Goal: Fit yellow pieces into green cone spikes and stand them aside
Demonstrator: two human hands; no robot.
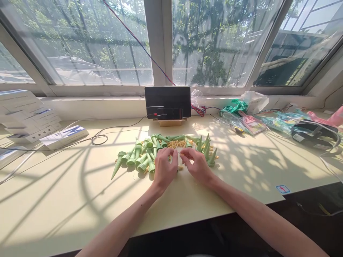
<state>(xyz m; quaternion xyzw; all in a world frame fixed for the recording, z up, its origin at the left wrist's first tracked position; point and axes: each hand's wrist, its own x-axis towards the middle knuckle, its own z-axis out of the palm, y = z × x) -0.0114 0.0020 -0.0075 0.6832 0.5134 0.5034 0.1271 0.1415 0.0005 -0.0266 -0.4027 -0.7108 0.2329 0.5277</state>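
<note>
Over the front of a heap of green cones (138, 149), my left hand (164, 165) has its fingers curled and thumb drawn in; what lies in them is hidden. My right hand (197, 165) is close beside it, thumb and fingertips pinched on something too small to make out. Small tan pieces (177, 143) are piled behind the hands, among the cones. More green cones (206, 146), pointing up, stand to the right of my right hand. A few tan bits lie on the table just below the fingertips.
A black tablet (167, 96) with a phone (170, 114) before it stands at the window. White boxes (25, 114) are stacked at left, with a cable (99, 138) nearby. Plastic bags (237, 109) and a black device (313, 134) lie right. The table edge (184, 225) runs below my forearms.
</note>
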